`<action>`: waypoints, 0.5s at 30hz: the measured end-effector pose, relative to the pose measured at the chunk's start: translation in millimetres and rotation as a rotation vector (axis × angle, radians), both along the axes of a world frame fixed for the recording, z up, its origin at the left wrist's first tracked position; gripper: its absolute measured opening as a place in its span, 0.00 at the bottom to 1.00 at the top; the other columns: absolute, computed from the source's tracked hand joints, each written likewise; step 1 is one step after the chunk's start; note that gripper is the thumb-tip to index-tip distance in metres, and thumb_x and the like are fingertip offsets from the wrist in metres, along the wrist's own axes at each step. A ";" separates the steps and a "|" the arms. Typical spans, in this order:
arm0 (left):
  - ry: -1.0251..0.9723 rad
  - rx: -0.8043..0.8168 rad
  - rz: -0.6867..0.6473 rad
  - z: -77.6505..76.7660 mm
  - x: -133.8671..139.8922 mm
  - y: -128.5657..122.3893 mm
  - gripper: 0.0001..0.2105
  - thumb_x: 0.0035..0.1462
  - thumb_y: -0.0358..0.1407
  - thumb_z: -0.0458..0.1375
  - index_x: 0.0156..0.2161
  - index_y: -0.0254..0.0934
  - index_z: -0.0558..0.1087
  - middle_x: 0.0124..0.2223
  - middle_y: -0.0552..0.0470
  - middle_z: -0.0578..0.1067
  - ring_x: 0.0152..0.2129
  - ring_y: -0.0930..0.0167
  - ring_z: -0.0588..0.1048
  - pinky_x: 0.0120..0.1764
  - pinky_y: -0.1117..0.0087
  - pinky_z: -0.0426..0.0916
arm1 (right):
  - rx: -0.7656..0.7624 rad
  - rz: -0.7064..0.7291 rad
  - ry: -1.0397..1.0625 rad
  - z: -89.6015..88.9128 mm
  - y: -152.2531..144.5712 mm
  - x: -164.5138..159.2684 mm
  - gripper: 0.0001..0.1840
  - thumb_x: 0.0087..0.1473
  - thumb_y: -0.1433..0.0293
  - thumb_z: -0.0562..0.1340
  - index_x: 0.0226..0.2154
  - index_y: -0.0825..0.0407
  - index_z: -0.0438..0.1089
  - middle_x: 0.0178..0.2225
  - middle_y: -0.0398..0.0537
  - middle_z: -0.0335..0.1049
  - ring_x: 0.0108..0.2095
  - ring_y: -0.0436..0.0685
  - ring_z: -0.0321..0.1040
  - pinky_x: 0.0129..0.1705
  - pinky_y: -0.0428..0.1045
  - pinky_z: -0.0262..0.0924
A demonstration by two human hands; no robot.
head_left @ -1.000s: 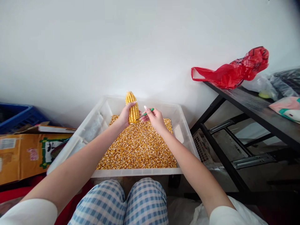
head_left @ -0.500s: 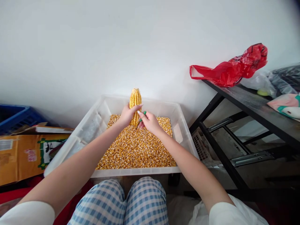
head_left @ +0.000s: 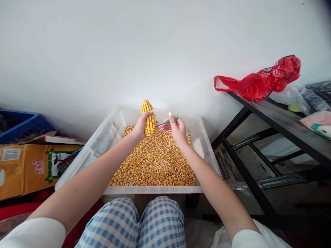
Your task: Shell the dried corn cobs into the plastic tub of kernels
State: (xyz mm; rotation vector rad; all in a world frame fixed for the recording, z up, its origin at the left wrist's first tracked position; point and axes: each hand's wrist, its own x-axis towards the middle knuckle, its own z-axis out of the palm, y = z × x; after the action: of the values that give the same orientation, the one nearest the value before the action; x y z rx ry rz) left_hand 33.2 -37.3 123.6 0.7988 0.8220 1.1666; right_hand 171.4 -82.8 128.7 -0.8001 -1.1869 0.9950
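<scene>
My left hand [head_left: 141, 126] is wrapped round a yellow corn cob [head_left: 149, 119], held upright with a slight lean to the left. Most of its kernels are still on it. Between the fingers of my right hand [head_left: 178, 130] is a small screwdriver-like tool [head_left: 171, 120] with a green handle and a thin dark metal shaft. The shaft points left, its tip by the lower right side of the cob; whether it touches is too small to tell. Below both hands, loose corn kernels [head_left: 155, 165] fill the bottom of a translucent plastic bin [head_left: 152, 189].
To the left lie a cardboard box [head_left: 31, 165] and a blue crate [head_left: 23, 125]. On the right stands a black-framed table [head_left: 281, 120] bearing a red plastic bag [head_left: 256, 82] and other bags. A white wall [head_left: 129, 51] rises behind the bin.
My right hand has moved right, away from the cob, and the tool has swung from pointing down to pointing left. The cob now leans left. The view has shifted slightly.
</scene>
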 end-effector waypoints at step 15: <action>0.041 -0.004 0.028 -4.2 -3.9 1.1 0.18 0.43 0.46 0.58 0.34 0.33 0.67 0.23 0.48 0.73 0.18 0.70 0.72 0.21 0.70 0.67 | 0.007 -0.025 -0.021 -9.1 -4.4 -9.5 0.18 0.51 0.54 0.55 0.29 0.53 0.62 0.21 0.43 0.69 0.21 0.48 0.69 0.27 0.45 0.67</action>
State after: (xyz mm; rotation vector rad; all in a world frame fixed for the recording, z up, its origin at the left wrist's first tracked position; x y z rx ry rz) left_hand 29.3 -36.2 119.4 0.8122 0.8712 1.1761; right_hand 161.9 -87.2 119.6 -0.8196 -1.1948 0.9630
